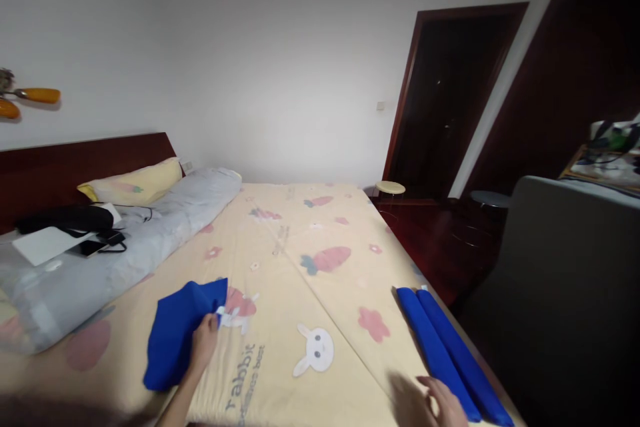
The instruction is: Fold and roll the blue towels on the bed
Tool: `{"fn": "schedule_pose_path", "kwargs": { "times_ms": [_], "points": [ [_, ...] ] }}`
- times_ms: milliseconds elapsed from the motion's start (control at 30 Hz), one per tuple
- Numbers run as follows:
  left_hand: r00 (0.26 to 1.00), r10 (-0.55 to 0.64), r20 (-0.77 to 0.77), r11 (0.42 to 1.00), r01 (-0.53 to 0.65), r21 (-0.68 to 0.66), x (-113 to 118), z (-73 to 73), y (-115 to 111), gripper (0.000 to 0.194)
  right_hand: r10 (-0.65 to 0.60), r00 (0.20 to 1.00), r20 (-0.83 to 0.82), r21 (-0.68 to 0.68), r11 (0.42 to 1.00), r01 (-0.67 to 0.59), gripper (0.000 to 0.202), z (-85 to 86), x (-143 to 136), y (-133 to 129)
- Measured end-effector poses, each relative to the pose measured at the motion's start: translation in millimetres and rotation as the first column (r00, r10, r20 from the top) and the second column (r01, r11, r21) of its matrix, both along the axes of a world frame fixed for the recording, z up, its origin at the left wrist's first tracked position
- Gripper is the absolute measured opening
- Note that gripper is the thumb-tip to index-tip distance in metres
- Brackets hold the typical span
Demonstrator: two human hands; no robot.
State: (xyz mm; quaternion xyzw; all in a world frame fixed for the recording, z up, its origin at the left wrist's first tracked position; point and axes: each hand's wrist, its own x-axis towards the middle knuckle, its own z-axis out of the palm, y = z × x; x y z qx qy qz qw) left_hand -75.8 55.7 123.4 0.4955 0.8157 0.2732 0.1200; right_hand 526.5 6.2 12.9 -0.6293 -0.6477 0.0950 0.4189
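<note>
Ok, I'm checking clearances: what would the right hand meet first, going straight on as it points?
The right hand points over the bedsheet, roughly toward a pink flower print; the way looks free, though the hand's height is unclear.

The bedsheet (280,293) reads "rabbit" (smaller line ends "best").

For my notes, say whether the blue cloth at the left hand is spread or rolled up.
Spread: the blue cloth shows a broad face at the left hand. Whether it is doubled, I cannot tell.
</note>
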Motion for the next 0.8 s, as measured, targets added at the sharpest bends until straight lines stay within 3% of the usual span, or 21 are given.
{"fn": "schedule_pose_path", "kwargs": {
  "times_ms": [67,100,167,233,333,400,500,667,800],
  "points": [
    [0.98,-0.159,0.115,0.986,0.152,0.07,48.3,0.1,14.9,0.035,0.081,0.966,-0.246,-0.184,0.975,-0.129,0.038,22.0,-61.9,7.0],
    [0.959,-0.227,0.167,0.972,0.214,0.096,76.5,-2.7,19.3,0.034,0.162,0.914,-0.371,-0.266,0.925,-0.272,0.04,32.7,-94.5,9.5],
    [0.898,-0.352,0.262,0.935,0.326,0.139,135.8,-12.0,20.7,0.035,0.263,0.811,-0.523,-0.279,0.846,-0.454,0.051,50.4,-155.1,12.3],
    [0.824,-0.451,0.342,0.892,0.417,0.172,190.0,-22.7,13.0,0.038,0.287,0.757,-0.586,-0.253,0.824,-0.508,0.054,61.2,-200.7,12.9],
    [0.731,-0.517,0.445,0.854,0.477,0.208,243.9,-32.6,-5.7,0.042,0.238,0.72,-0.652,-0.18,0.874,-0.452,0.054,68.0,-230.9,11.9],
    [0.657,-0.528,0.539,0.843,0.484,0.236,258.6,-32.9,-15.6,0.043,0.217,0.724,-0.654,-0.151,0.901,-0.406,0.053,70.7,-229.9,11.1],
    [0.564,-0.552,0.615,0.815,0.52,0.254,260.4,-28.0,-21.5,0.045,0.242,0.735,-0.633,-0.138,0.899,-0.415,0.051,75.8,-215.3,9.7],
    [0.571,-0.57,0.591,0.798,0.555,0.234,253.6,-27.5,-22.2,0.045,0.26,0.759,-0.597,-0.17,0.884,-0.436,0.049,75.9,-202.8,6.5],
    [0.596,-0.541,0.594,0.818,0.538,0.204,248.7,-41.5,-25.9,0.046,0.221,0.781,-0.584,-0.207,0.89,-0.407,0.053,58.8,-202.9,6.5]
  ]
}}
